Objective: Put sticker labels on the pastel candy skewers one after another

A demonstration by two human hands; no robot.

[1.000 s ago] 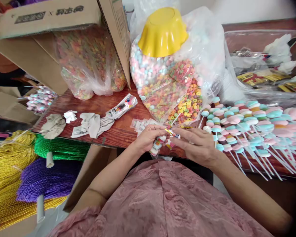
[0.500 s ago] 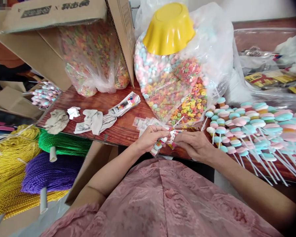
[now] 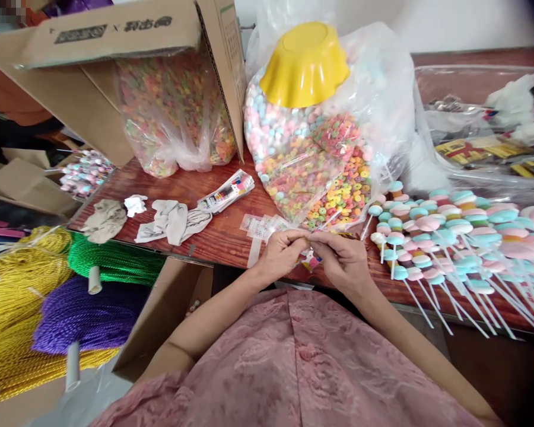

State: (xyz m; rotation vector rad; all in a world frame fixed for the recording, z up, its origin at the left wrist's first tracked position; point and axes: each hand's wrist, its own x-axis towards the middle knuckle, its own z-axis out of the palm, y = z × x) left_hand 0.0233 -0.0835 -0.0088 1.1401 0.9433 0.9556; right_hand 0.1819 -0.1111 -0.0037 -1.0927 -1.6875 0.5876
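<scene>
My left hand (image 3: pixel 285 254) is closed, its thumb and fingers pinched near the table's front edge. It grips a bagged candy stick, nearly all hidden by the hands; a white stick (image 3: pixel 331 219) pokes up behind the fingers. Against its fingertips press those of my right hand (image 3: pixel 345 260), also closed in a pinch; what they hold is too covered to make out. A small printed packet (image 3: pixel 310 260) shows below the joined fingers. Behind the left hand lie clear label strips (image 3: pixel 261 225). To the right is a pile of pink-and-blue marshmallow sticks (image 3: pixel 445 237).
A yellow fluted bowl (image 3: pixel 305 65) rests upside down on a bag of marshmallows (image 3: pixel 267 127) and ring gummies (image 3: pixel 345 193). A carton (image 3: pixel 218 77) holds another gummy bag (image 3: pixel 173 112). Printed bags (image 3: pixel 226 191) and crumpled gloves (image 3: pixel 171 222) lie left; cord bundles (image 3: pixel 93 308) are lower left.
My hands have come together at the fingertips, the right moving left. The bagged candy stick, visible below my left hand before, is now mostly covered. The view has shifted slightly.
</scene>
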